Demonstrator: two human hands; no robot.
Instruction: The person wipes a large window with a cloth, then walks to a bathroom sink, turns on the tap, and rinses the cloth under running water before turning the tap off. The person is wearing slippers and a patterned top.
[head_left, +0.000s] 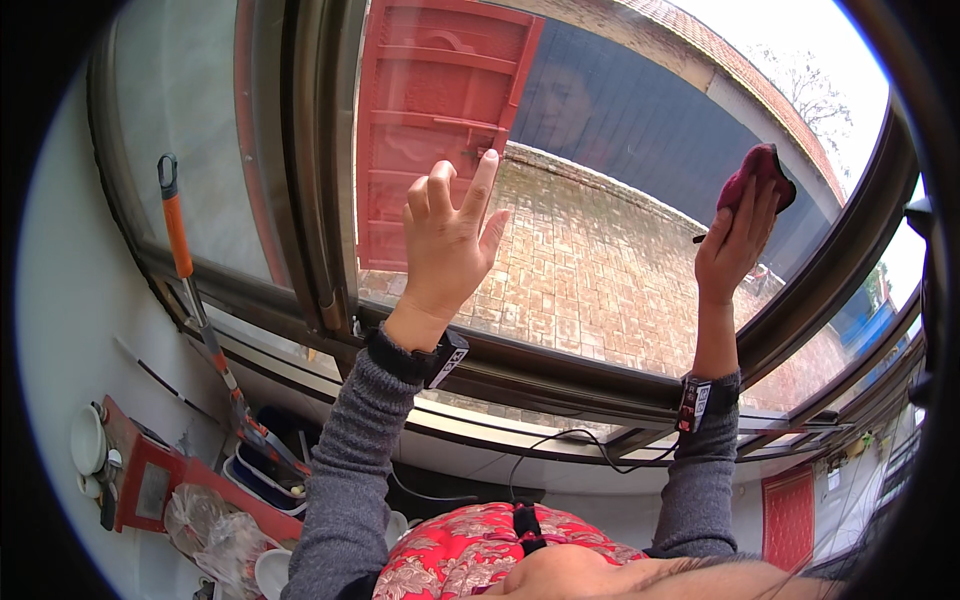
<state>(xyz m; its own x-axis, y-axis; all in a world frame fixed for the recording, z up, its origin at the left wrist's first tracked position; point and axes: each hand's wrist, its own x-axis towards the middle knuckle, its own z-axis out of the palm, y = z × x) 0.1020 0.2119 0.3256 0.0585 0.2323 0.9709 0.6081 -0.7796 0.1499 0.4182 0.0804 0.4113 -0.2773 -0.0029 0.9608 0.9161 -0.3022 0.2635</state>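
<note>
Before me is a large window pane (600, 225) in a dark metal frame (525, 371). My right hand (739, 236) presses a dark red cloth (750, 176) with a black edge toward the upper right part of the glass. A short dark strip sticks out beside that thumb. My left hand (454, 217) is raised before the pane, empty, its fingers spread and partly bent. Whether its fingertips touch the glass I cannot tell. Each wrist bears a strapped black device with a printed label.
At the left, an orange-and-grey mop handle (176, 232) leans by the wall above a bucket (262, 480). Plastic bags (229, 540) and white bowls (88, 439) lie near a red cabinet (146, 480). A black cable (555, 435) loops below the sill. Outside are a red gate (442, 90) and brick paving (570, 262).
</note>
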